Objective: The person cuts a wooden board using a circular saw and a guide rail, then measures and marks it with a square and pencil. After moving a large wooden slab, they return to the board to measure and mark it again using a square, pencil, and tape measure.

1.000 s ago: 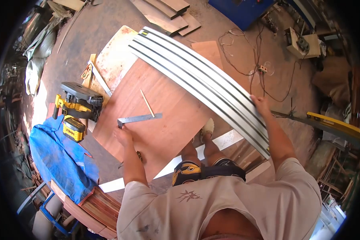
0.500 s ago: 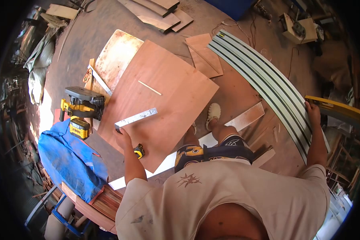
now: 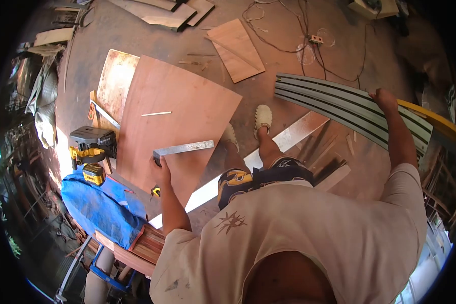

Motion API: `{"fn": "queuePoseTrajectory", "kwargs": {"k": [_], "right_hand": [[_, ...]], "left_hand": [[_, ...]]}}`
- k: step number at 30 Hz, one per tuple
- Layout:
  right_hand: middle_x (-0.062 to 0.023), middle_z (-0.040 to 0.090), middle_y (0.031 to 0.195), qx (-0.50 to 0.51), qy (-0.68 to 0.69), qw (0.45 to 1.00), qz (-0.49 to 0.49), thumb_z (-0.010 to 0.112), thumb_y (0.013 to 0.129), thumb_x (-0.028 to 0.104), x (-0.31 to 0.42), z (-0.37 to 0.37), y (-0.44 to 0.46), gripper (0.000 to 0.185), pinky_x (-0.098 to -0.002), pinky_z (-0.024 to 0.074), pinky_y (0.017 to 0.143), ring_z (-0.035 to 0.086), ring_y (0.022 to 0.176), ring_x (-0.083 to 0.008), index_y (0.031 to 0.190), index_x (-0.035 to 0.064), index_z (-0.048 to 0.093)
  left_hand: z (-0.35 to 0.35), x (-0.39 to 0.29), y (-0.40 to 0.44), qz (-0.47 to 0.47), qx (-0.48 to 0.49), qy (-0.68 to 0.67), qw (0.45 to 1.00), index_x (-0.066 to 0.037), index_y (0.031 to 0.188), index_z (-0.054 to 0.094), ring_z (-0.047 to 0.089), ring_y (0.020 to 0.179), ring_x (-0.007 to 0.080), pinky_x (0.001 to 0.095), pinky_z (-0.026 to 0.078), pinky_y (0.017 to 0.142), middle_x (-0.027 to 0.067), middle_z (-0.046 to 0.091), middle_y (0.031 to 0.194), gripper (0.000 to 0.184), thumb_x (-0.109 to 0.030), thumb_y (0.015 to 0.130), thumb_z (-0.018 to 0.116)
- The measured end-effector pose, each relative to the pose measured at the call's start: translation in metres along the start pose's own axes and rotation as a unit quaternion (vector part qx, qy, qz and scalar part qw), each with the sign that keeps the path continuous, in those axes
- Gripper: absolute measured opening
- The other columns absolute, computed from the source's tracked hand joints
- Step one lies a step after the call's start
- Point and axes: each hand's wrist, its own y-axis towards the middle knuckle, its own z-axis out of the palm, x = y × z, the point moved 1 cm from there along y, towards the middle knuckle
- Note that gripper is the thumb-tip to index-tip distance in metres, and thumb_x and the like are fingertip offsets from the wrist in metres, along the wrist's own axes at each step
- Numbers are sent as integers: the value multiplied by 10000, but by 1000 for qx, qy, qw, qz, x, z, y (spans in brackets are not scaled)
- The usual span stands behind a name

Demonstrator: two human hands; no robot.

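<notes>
My left hand (image 3: 162, 171) is closed around the dark stock of a try square, whose metal blade (image 3: 190, 147) points right over a reddish plywood sheet (image 3: 182, 96). Beside that wrist lies a yellow-and-black tape measure (image 3: 155, 192), partly hidden. On the right, my right hand (image 3: 385, 100) grips the upper edge of a long pale guide rail (image 3: 334, 98) with black strips. The rail is tilted, its near end beside my right arm. Behind that hand a yellow bar (image 3: 428, 118), perhaps a spirit level, runs to the right. A thin pale stick (image 3: 156, 113) rests on the plywood.
A yellow-and-black cordless circular saw (image 3: 92, 147) stands left of the plywood, above a blue tarp (image 3: 101, 207). A white board (image 3: 289, 137) crosses the floor near my feet. Cables and a power outlet (image 3: 316, 39) lie ahead. Several boards (image 3: 162, 15) are stacked at the far left.
The guide rail has swung to a flatter angle in view, and my right hand has moved up and forward with it. My left hand still holds the try square. My feet have shifted.
</notes>
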Motion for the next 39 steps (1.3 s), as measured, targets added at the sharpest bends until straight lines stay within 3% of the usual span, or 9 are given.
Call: {"fn": "queuePoseTrajectory", "kwargs": {"k": [7, 12, 25, 28, 30, 39], "right_hand": [[-185, 697, 971, 41, -49, 997, -48, 600, 903, 462, 3, 21, 29, 443, -471, 517, 814, 663, 930, -378, 988, 39, 699], [-178, 696, 957, -2, -34, 998, -61, 605, 907, 427, 16, 25, 33, 405, -471, 516, 814, 664, 916, -369, 970, 40, 707], [-195, 678, 996, -40, -20, 996, -79, 604, 900, 425, 55, 2, 47, 402, -479, 508, 805, 649, 942, -383, 958, 38, 692], [-195, 687, 1008, 3, -48, 995, -88, 615, 902, 379, 48, -3, 67, 377, -464, 508, 852, 655, 970, -368, 1033, 36, 697], [-197, 682, 1031, 48, -41, 997, -44, 621, 892, 383, 46, -7, 66, 402, -459, 506, 862, 654, 979, -367, 1082, 33, 682], [-166, 693, 1058, 21, -109, 993, -41, 608, 908, 408, 41, 8, 81, 402, -442, 522, 849, 664, 996, -331, 1060, 47, 698]], "left_hand": [[36, -49, -24, 22, 26, -11, 999, 10, 1241, 542, 602, 1058, 402, 445, 478, 898, 255, 609, 1159, 455, -325, 934, 569], [44, -58, -38, 25, 39, -15, 999, 2, 1196, 564, 617, 1016, 375, 433, 488, 871, 221, 628, 1109, 389, -282, 930, 566], [61, -58, -52, 1, 52, -32, 998, -21, 1229, 562, 619, 1049, 376, 426, 482, 895, 215, 632, 1133, 427, -300, 908, 601], [62, -53, -51, -15, 56, -29, 998, -24, 1229, 560, 617, 1050, 377, 428, 480, 899, 213, 635, 1128, 430, -301, 903, 607], [58, -52, -52, -22, 46, -34, 998, -28, 1225, 561, 617, 1050, 376, 429, 480, 899, 213, 635, 1131, 424, -295, 900, 610], [54, -16, -74, -60, 35, -84, 994, -47, 1205, 574, 622, 1048, 365, 428, 481, 891, 201, 642, 1121, 370, -255, 900, 591]]}}
